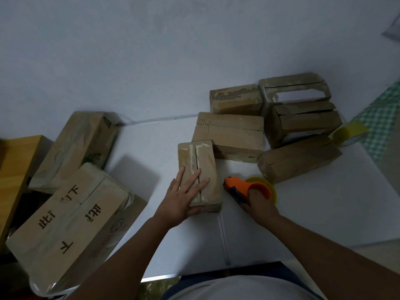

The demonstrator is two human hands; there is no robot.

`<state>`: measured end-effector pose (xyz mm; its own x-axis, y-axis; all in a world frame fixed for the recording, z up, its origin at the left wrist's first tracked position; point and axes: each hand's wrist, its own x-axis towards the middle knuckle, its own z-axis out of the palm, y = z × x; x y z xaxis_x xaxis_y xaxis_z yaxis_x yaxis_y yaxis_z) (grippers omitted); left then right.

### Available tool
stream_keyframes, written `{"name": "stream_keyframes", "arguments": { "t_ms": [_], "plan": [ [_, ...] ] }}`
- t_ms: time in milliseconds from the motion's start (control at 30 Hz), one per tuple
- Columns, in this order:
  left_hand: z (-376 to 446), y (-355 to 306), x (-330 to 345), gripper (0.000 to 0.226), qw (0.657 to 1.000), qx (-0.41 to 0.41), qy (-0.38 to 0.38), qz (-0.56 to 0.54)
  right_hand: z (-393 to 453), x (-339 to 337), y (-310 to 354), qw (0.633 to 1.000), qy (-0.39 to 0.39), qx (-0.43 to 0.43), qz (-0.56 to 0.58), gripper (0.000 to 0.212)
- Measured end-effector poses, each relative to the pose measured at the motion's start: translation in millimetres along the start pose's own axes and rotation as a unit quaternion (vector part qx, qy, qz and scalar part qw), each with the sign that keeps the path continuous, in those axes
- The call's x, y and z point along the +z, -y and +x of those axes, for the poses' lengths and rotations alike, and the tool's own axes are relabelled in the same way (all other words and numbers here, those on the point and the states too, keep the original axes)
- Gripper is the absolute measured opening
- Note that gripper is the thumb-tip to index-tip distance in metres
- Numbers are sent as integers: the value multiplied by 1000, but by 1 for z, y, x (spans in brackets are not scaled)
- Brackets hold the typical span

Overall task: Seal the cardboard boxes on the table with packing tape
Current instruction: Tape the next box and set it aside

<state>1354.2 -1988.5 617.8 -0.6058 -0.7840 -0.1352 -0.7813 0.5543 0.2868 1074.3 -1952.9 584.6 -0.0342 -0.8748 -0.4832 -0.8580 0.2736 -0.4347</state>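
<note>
One small brown cardboard box [199, 176] sits near the front of the white table [303, 213], long side running away from the person, its two top flaps meeting in a centre seam with pale residue along it. No fresh tape visible on that seam.

Left hand [184, 195]: fingers straight and spread, palm flat on the near half of the box top, pressing the flaps down. Not curled around anything.

Right hand [257, 202]: wrapped around the handle of an orange tape dispenser with a yellowish roll [249, 187], which rests on the table just right of the box, nose pointing toward it. Not touching the box.

Behind, five more worn cardboard boxes [229, 135] cluster at the far right; at least two of these gape open. A spare yellowish tape roll [348, 134] lies at the right table edge. Off the table to the left: two larger printed cartons [71, 217] and a yellow wooden piece [15, 169].

Step in hand, by my reading: box steadied, dispenser gripped, taping not yet begun. Early in the job overall.

Next move likely needs the dispenser lifted to one end of the seam, tape stuck down over the end face, then drawn straight along the seam while the left hand keeps the flaps closed and shifts clear of the path.
</note>
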Motion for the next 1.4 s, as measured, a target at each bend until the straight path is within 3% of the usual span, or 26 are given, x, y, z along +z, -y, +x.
{"name": "stream_keyframes", "arguments": {
  "t_ms": [133,200,300,467,533,600,667,733,767,833,967,1200,1300,1400],
  "plan": [
    [-2,0,3,90,1000,-8,-7,-1,-11,-16,-3,1000,-11,-4,-19,21],
    [-2,-1,3,90,1000,-8,-9,-1,-17,-29,-6,999,-28,-25,0,24],
    [-3,-2,2,85,1000,-10,-3,0,-27,-49,-3,992,-59,-41,100,28],
    [-1,-4,-5,89,999,-25,33,9,-34,-77,13,962,-51,45,266,28],
    [2,-9,-14,85,999,-28,5,-36,-39,-88,19,961,-52,26,270,36],
    [9,-19,-29,74,989,-38,-76,-123,-45,-97,25,968,-53,-2,247,37],
    [17,-30,-46,50,950,-119,-117,-265,-49,-104,31,974,-44,-23,222,39],
    [27,-43,-63,26,854,-239,-52,-460,-52,-108,37,977,-36,-41,207,42],
    [32,-48,-70,25,800,-273,-8,-533,-53,-109,40,977,-30,-49,204,42],
    [40,-54,-77,33,739,-292,54,-606,-54,-112,45,979,-17,-66,190,45],
    [48,-57,-85,26,645,-318,46,-694,-53,-116,49,983,-11,-80,163,48],
    [44,-58,-84,20,630,-308,45,-712,-46,-119,50,984,19,-103,142,45],
    [41,-56,-82,17,617,-315,27,-721,-42,-119,54,986,18,-104,132,55],
    [37,-54,-78,18,654,-302,13,-694,-38,-117,61,990,-14,-108,94,64]
  ]
}}
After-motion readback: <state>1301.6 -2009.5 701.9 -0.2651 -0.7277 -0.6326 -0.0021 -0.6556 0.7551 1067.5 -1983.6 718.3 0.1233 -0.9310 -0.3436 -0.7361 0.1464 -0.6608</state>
